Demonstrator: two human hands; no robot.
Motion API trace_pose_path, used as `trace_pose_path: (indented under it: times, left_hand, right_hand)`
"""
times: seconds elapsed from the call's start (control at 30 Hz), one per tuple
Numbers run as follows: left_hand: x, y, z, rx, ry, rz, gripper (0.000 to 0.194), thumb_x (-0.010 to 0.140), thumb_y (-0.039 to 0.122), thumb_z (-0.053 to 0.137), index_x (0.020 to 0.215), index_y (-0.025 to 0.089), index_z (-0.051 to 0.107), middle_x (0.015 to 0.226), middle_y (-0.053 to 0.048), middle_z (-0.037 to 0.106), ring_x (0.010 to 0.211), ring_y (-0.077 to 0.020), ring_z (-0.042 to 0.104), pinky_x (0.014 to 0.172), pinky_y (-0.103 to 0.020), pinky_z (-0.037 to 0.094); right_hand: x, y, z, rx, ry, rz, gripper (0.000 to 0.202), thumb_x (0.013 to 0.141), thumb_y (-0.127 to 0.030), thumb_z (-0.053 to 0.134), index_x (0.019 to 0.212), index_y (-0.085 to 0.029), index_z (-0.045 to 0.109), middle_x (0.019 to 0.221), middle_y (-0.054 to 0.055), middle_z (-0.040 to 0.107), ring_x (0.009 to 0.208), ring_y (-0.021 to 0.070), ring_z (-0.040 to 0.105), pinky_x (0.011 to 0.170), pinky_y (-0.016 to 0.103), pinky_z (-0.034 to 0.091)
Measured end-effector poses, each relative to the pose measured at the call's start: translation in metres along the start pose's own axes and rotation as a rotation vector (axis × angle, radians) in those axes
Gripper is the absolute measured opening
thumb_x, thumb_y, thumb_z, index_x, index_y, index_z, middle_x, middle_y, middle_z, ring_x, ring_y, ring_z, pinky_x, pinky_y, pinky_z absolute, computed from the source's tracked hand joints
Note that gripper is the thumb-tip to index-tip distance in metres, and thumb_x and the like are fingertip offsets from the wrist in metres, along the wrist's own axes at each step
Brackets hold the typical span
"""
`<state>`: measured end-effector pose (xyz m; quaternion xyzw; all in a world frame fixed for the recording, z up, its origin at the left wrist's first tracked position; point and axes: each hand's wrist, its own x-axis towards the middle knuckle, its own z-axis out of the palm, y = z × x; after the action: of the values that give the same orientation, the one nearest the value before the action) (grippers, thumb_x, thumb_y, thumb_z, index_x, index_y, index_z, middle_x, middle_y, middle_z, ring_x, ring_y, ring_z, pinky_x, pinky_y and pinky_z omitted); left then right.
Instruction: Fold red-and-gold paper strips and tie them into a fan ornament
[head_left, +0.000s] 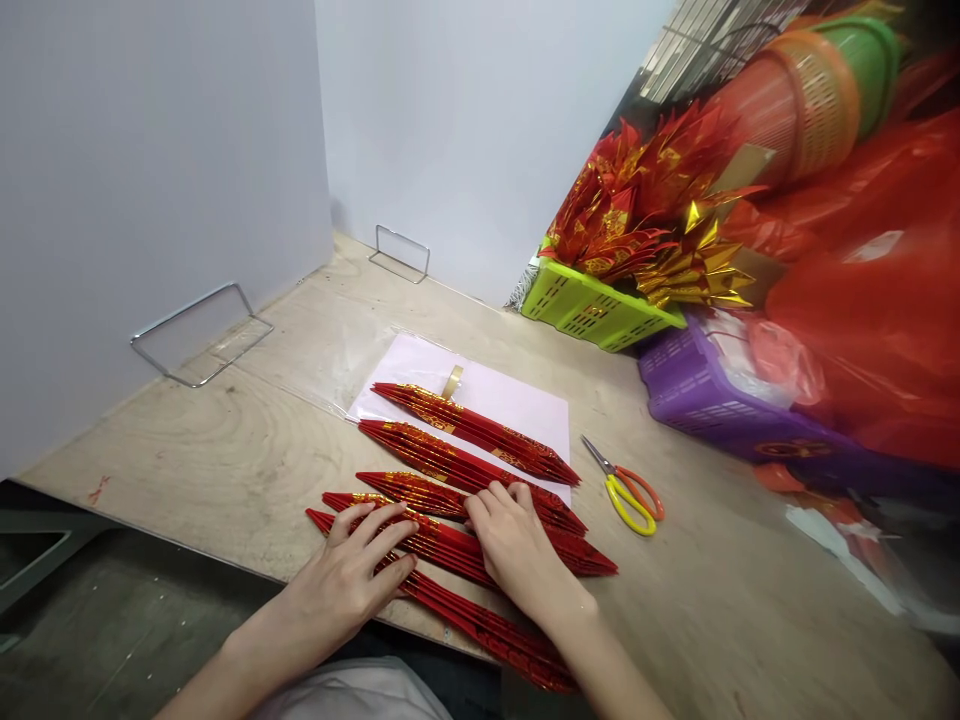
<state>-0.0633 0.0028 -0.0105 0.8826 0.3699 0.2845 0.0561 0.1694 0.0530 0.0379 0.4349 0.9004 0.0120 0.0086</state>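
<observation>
All 5 red pleated bundles (480, 427) lie folded, approx. parallel, near side of table (720, 560); pleating looks done, straightening prob. still in hand, none fanned out. L hand (360, 570): fingers spread, part-curled over left ends of nearest 2. R hand (517, 545): fingers bent, close tog., at 3rd/4th, mid-length. Can't tell if either pinches. Scissors (631, 498) lie right, unheld.

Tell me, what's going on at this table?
Someone is handling pleated red-and-gold pieces, five of them laid side by side on a wooden table. The left hand is spread over the two nearest; the right hand reaches across to the middle one. A pink sheet lies beneath the farthest piece, and scissors lie to the right.
</observation>
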Motion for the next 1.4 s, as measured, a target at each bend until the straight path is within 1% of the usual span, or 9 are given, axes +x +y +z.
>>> trace_pose_path:
  times: [0.1, 0.23, 0.27, 0.4, 0.47, 0.6, 0.8, 1.17, 1.4]
  left_hand:
    - [0.002, 0.0, 0.0, 0.006, -0.001, -0.003, 0.014, 0.093, 0.017, 0.054, 0.101, 0.019, 0.064, 0.123, -0.007, 0.064, 0.126, -0.0247, 0.048, 0.106, -0.043, 0.028]
    - [0.005, 0.0, -0.003, 0.022, 0.009, 0.007, 0.016, 0.095, 0.017, 0.05, 0.101, 0.019, 0.065, 0.121, -0.007, 0.065, 0.124, -0.0249, 0.049, 0.105, -0.043, 0.029]
    - [0.006, 0.0, -0.003, 0.031, 0.012, 0.012, 0.018, 0.095, 0.017, 0.048, 0.101, 0.019, 0.065, 0.12, -0.008, 0.066, 0.124, -0.0248, 0.049, 0.104, -0.043, 0.029]
    - [0.008, 0.0, -0.005, 0.044, 0.007, 0.025, 0.02, 0.096, 0.018, 0.047, 0.102, 0.019, 0.065, 0.118, -0.008, 0.066, 0.122, -0.0246, 0.05, 0.103, -0.043, 0.029]
    - [0.007, 0.0, -0.004, 0.034, 0.009, 0.016, 0.018, 0.096, 0.02, 0.048, 0.102, 0.019, 0.066, 0.119, -0.008, 0.066, 0.122, -0.0244, 0.05, 0.104, -0.043, 0.029]
    - [0.007, 0.0, -0.001, 0.034, 0.028, -0.009, 0.014, 0.094, 0.023, 0.053, 0.099, 0.02, 0.066, 0.118, -0.007, 0.066, 0.121, -0.024, 0.052, 0.103, -0.042, 0.031]
    - [0.01, 0.002, -0.003, 0.067, -0.003, -0.01, 0.013, 0.094, 0.023, 0.054, 0.098, 0.019, 0.066, 0.118, -0.007, 0.066, 0.119, -0.0247, 0.053, 0.101, -0.043, 0.033]
    - [0.012, 0.001, -0.004, 0.071, -0.005, -0.001, 0.015, 0.095, 0.024, 0.052, 0.099, 0.019, 0.065, 0.117, -0.007, 0.067, 0.118, -0.0244, 0.053, 0.101, -0.042, 0.032]
    - [0.013, 0.0, -0.007, 0.078, -0.017, 0.004, 0.014, 0.095, 0.026, 0.054, 0.1, 0.019, 0.066, 0.118, -0.007, 0.067, 0.118, -0.0242, 0.054, 0.101, -0.042, 0.032]
  right_hand:
    - [-0.001, -0.005, 0.007, -0.091, 0.039, -0.01, 0.026, 0.079, 0.005, 0.049, 0.088, -0.017, 0.057, 0.079, 0.004, 0.059, 0.079, 0.0231, 0.048, 0.08, 0.037, 0.03]
    - [0.0, -0.007, 0.011, -0.084, 0.107, 0.001, 0.041, 0.081, 0.006, 0.047, 0.119, -0.009, 0.052, 0.081, 0.004, 0.062, 0.08, 0.0231, 0.049, 0.082, 0.037, 0.029]
    - [0.001, -0.007, 0.012, -0.067, 0.112, 0.006, 0.041, 0.081, 0.007, 0.047, 0.117, -0.009, 0.052, 0.08, 0.004, 0.062, 0.079, 0.0228, 0.049, 0.081, 0.037, 0.029]
    - [0.001, -0.006, 0.015, 0.037, 0.098, 0.039, 0.027, 0.08, 0.007, 0.048, 0.086, -0.017, 0.056, 0.073, 0.001, 0.059, 0.072, 0.0204, 0.048, 0.075, 0.034, 0.03]
    - [0.002, -0.007, 0.016, 0.075, 0.111, 0.074, 0.023, 0.083, 0.003, 0.049, 0.083, -0.019, 0.055, 0.072, 0.001, 0.058, 0.07, 0.0196, 0.047, 0.072, 0.032, 0.03]
    - [0.004, -0.007, 0.017, 0.074, 0.13, 0.12, 0.017, 0.087, -0.003, 0.05, 0.086, -0.019, 0.056, 0.074, 0.002, 0.058, 0.071, 0.02, 0.049, 0.071, 0.031, 0.032]
    - [0.004, -0.008, 0.016, 0.057, 0.115, 0.109, 0.015, 0.09, -0.006, 0.05, 0.096, -0.017, 0.058, 0.078, 0.003, 0.062, 0.074, 0.0204, 0.053, 0.074, 0.033, 0.036]
    - [0.004, -0.013, 0.014, 0.052, 0.09, 0.079, 0.029, 0.09, -0.008, 0.054, 0.119, -0.009, 0.056, 0.088, 0.007, 0.066, 0.079, 0.0216, 0.059, 0.074, 0.035, 0.044]
    - [0.007, -0.011, 0.012, 0.105, 0.074, 0.09, 0.026, 0.09, -0.008, 0.054, 0.115, -0.013, 0.058, 0.088, 0.005, 0.066, 0.078, 0.02, 0.06, 0.073, 0.034, 0.046]
